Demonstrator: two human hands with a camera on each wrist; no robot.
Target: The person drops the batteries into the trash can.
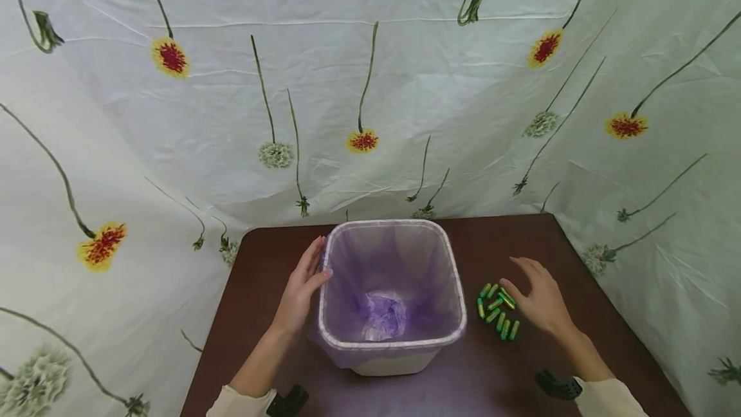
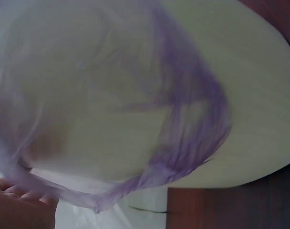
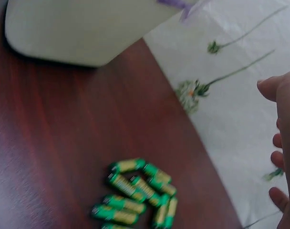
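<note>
A pale bin (image 1: 399, 364) lined with a translucent purple bag (image 1: 384, 317) stands upright, its liner folded over the rim. My left hand (image 1: 298, 295) is at the bin's left side, fingers along the outside and thumb tip at the rim. From the left wrist, part of that hand (image 2: 23, 205) shows beside the hanging edge of the liner (image 2: 192, 148). Several green and yellow batteries (image 1: 493, 315) lie loosely grouped right of the bin. Close beside them hovers my right hand (image 1: 541, 298), fingers spread and holding nothing; the right wrist view shows the batteries (image 3: 123, 204) below it.
Both things stand on a dark brown table (image 1: 272, 256). A white cloth (image 1: 405, 95) with printed flowers hangs behind and at the sides. Dark bands (image 1: 558, 385) circle both wrists.
</note>
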